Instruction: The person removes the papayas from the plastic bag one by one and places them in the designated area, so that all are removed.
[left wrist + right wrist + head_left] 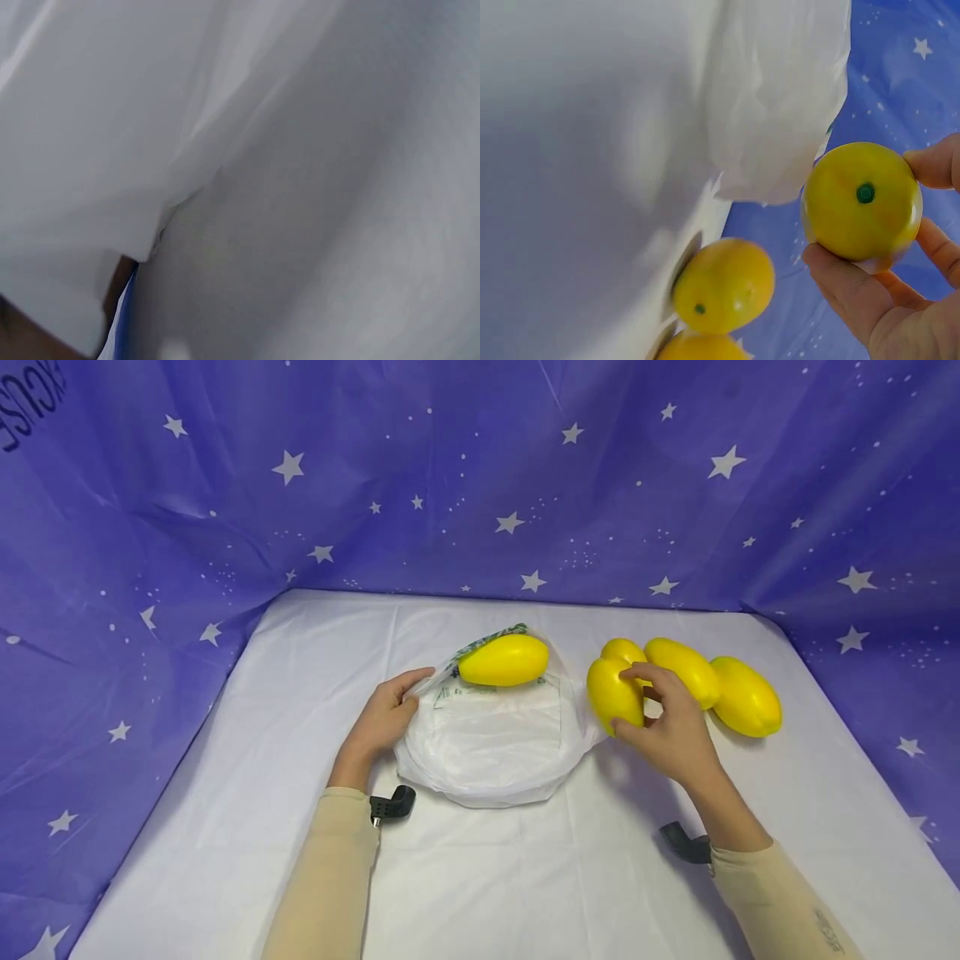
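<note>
A white plastic bag (495,735) with green print lies with its mouth spread wide. My left hand (382,714) grips the left edge of the mouth, thumb on the near side; the left wrist view shows mostly the bag's white film (112,135). One smooth yellow oval fruit (504,660) lies within the mouth, against the far printed side. My right hand (667,727) holds another yellow oval fruit (615,693) between thumb and fingers, just right of the bag. In the right wrist view this held fruit (862,206) shows a green stem dot, with fingertips around it.
Three more yellow fruits lie close together at the right: one partly behind the held fruit (622,650), one in the middle (682,670) and one farthest right (746,697). A white cloth covers the table (255,735). A blue star-printed curtain (450,485) hangs behind and beside it.
</note>
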`<act>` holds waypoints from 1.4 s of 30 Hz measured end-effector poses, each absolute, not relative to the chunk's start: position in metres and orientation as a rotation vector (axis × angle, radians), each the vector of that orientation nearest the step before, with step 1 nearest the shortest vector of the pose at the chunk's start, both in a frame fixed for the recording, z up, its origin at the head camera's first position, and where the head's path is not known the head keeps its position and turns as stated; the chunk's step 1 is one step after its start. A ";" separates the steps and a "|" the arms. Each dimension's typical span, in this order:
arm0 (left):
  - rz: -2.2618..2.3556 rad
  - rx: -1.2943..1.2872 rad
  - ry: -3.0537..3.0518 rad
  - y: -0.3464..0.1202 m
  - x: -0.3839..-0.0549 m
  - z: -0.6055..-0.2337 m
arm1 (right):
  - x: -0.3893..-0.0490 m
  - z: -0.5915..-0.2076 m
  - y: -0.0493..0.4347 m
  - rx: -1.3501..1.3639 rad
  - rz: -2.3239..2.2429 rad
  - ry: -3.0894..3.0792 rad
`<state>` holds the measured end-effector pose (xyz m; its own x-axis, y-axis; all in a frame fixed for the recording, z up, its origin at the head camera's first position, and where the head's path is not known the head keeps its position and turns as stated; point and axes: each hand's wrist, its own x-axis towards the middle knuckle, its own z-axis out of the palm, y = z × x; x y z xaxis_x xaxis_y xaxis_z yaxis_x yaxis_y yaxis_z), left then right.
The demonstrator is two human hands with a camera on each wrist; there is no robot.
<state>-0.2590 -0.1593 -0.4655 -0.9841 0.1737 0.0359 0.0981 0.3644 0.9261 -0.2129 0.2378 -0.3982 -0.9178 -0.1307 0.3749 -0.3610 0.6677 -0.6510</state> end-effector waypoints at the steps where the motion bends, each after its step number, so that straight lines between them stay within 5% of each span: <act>1: 1.718 0.249 2.535 -0.159 -0.259 -0.466 | -0.212 -0.399 0.240 0.383 1.092 -2.592; 42: 1.713 0.252 2.540 -0.161 -0.260 -0.466 | -0.187 -0.419 0.263 0.272 0.947 -2.790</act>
